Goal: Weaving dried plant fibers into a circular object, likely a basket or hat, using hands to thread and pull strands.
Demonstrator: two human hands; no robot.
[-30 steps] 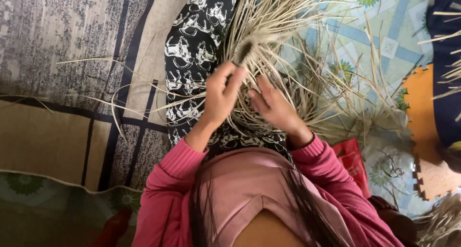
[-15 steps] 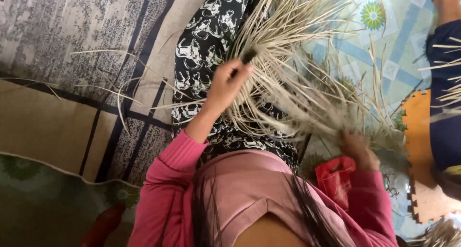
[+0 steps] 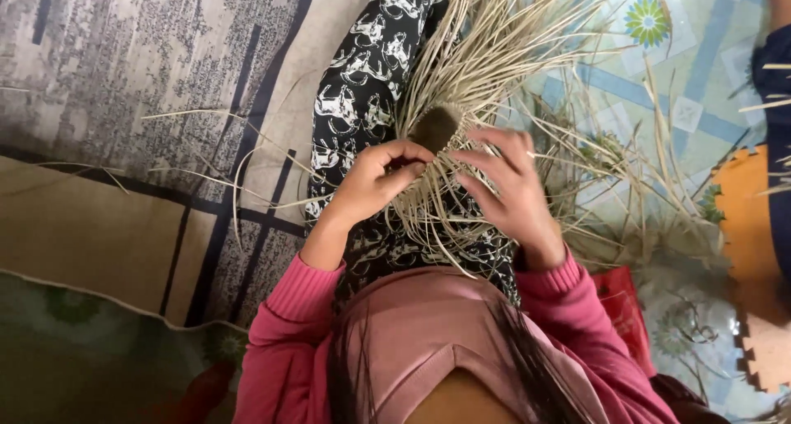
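Observation:
A bundle of pale dry straw (image 3: 494, 57) lies on my lap, over black-and-white patterned trousers (image 3: 362, 78). Its strands fan out up and to the right from a dark bound end (image 3: 435, 127). My left hand (image 3: 375, 181) pinches the strands just below that dark end. My right hand (image 3: 507, 189) is curled against the bundle from the right, fingers spread over the strands. Both sleeves are pink. The lower part of the bundle is hidden under my hands.
Loose straws (image 3: 206, 177) lie on the grey patterned rug (image 3: 148, 61) at left. A floral mat (image 3: 659, 28) lies at right, with an orange foam tile (image 3: 746, 218) and a red object (image 3: 622, 309). Someone's dark blue clothing (image 3: 770, 78) shows at the right edge.
My right hand had dropped away to the lower right beside the red object; it has come back onto the bundle. My left hand has stayed at the dark end.

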